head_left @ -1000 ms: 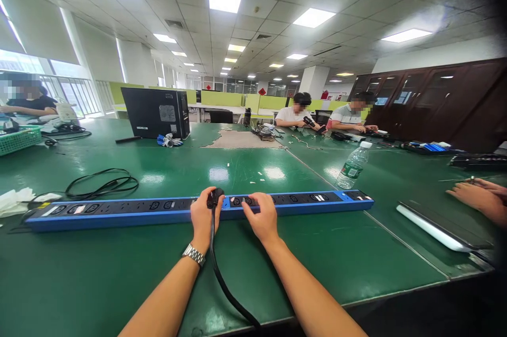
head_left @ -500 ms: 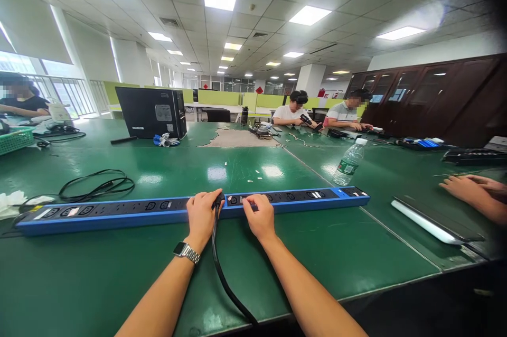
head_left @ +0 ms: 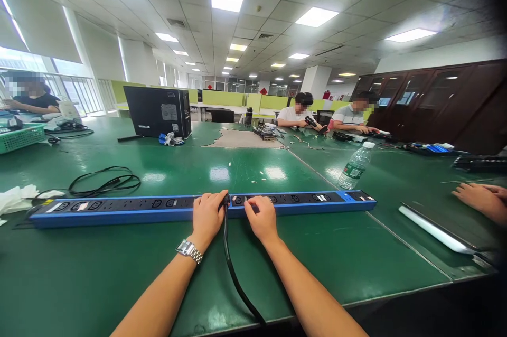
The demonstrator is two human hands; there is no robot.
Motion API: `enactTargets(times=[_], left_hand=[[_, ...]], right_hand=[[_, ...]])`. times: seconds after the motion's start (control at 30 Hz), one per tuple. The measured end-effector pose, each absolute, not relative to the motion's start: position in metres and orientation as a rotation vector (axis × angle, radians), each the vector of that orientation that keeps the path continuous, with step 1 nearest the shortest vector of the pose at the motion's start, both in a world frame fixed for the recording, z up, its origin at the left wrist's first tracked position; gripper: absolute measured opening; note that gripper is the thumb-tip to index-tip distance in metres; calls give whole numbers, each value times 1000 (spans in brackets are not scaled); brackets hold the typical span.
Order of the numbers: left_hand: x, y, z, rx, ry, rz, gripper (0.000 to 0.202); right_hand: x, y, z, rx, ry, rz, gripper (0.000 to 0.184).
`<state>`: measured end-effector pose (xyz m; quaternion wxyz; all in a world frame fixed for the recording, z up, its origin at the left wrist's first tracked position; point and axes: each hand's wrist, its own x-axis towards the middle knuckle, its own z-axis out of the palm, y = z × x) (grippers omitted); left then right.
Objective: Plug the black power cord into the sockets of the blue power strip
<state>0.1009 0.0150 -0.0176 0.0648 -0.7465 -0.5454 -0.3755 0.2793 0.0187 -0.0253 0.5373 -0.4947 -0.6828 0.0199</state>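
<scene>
A long blue power strip (head_left: pixel 130 216) with a black face and several sockets lies across the green table. My left hand (head_left: pixel 208 214), a metal-band watch on its wrist, rests over the middle of the strip. Its thumb and fingers are closed on a black power plug (head_left: pixel 227 200), which stands at the strip's face; how deep it sits cannot be seen. From the plug a thick black cord (head_left: pixel 232 265) runs down over the table's front edge. Just right of it, my right hand (head_left: pixel 262 216) touches the strip with curled, pinched fingers. Whatever they hold is hidden.
Behind the strip lies a thin coiled black cable (head_left: pixel 106 184). A water bottle (head_left: pixel 356 167) stands near its right end. Farther back are a black computer case (head_left: pixel 156 112) and gloves (head_left: pixel 171 139). Another person's hands (head_left: pixel 481 200) rest at right, beside a black-and-white device (head_left: pixel 435 228).
The whole view has shifted slightly, so the table's things appear a little farther right. My left hand keeps its hold on the plug, and my right hand stays at the strip.
</scene>
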Motion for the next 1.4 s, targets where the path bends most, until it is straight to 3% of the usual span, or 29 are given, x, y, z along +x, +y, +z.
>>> enactTargets(times=[0.23, 0.63, 1.4], left_hand=[[96, 15, -27, -2270, -1604, -1202, 49], [109, 15, -20, -2143, -1720, -1178, 30], [108, 15, -18, -2133, -1757, -1164, 32]], right_hand=[[278, 18, -25, -1194, -1644, 19, 20], [278, 20, -27, -1203, -1624, 34, 20], [277, 20, -26, -1213, -1590, 89, 22]])
